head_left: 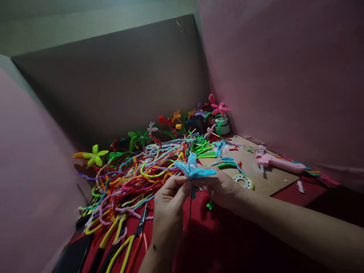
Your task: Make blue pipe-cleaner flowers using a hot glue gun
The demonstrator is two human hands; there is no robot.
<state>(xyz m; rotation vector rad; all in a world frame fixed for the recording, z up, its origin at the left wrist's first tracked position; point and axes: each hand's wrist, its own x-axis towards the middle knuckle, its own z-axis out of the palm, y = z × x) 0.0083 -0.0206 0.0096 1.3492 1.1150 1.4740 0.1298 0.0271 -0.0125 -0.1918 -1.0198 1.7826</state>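
Note:
A light-blue pipe-cleaner flower (192, 168) with several petals is held up in front of me, a thin dark stem hanging beneath it. My left hand (173, 195) pinches its base between thumb and fingers. From the other side, my right hand (220, 185) closes its fingers at the flower's underside, partly hidden behind the petals. Behind the hands lies a heap of colourful pipe cleaners (142, 172). Further light-blue pieces (227, 161) rest on the board just beyond my right hand.
A pink glue gun (280, 162) lies on the wooden board (251, 176) at right, near a roll of tape (243, 182). Scissors (139, 229) and yellow-handled pliers (109, 235) are at front left. Finished flowers (96, 155) line the back, and walls stand close on three sides.

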